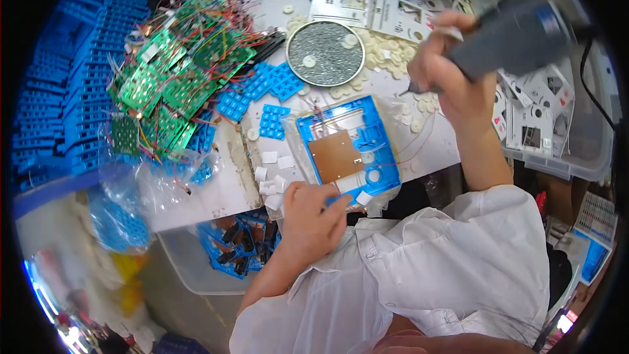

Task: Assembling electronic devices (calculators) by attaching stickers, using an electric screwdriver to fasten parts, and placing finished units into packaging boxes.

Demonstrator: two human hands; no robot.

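In front of me a blue plastic housing [388,157] lies open on a clear plastic bag. Inside it are a brown circuit board [335,156], thin wires and a white strip. My left hand [309,224] is at the housing's near left corner, thumb and fingers closed on its blue edge. Above and right of the housing, my right hand [452,72] is wrapped round a dark grey electric screwdriver [501,46]. Its tip points left, apart from the housing. Beyond the housing stands a round metal dish [288,59] of small screws [326,39].
Green circuit boards [187,85] with wires are heaped at the left, beside stacked blue parts [98,85]. Blue keypads [272,122], small white pieces [272,185] and cream discs [390,52] lie around. A clear bin [576,165] with white panels stands right. Another bin [187,269] sits below the table.
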